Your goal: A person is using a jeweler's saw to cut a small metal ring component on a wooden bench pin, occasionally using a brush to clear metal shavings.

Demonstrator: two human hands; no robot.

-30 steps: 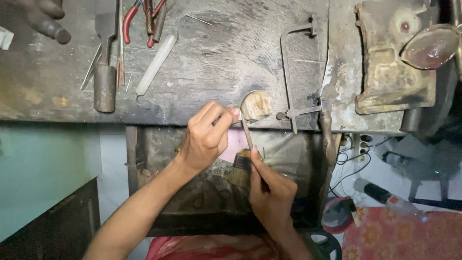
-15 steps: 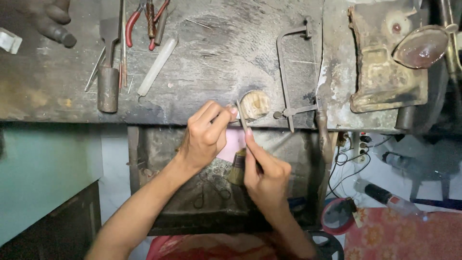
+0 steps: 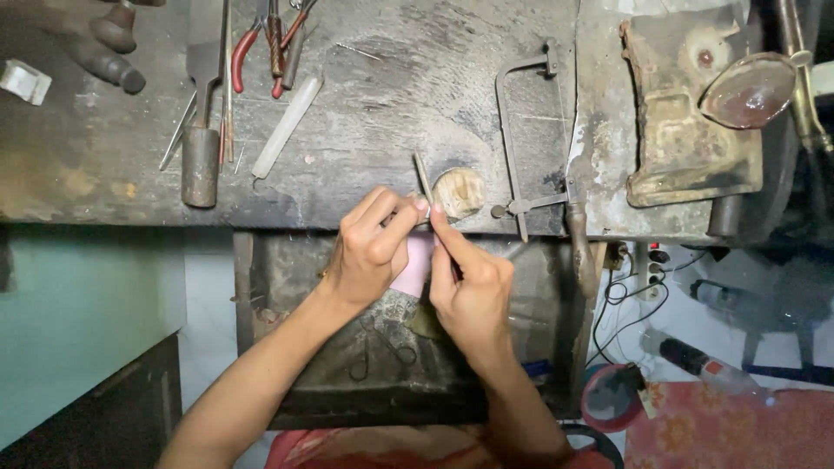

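Right hand (image 3: 469, 291) now higher than a second ago, its thin file (image 3: 423, 181) swung up over the bench's front edge; fingers pinched narrow on the shank; left hand (image 3: 372, 247) beside it, fingertips closed on a tiny workpiece, too small to identify, against the round wooden peg (image 3: 460, 193) at that edge; past the peg, a jeweller's saw frame (image 3: 521, 130) lies on the workbench (image 3: 391, 113); pliers with red handles (image 3: 261, 39) and a white stick (image 3: 287, 126) near the far edge.
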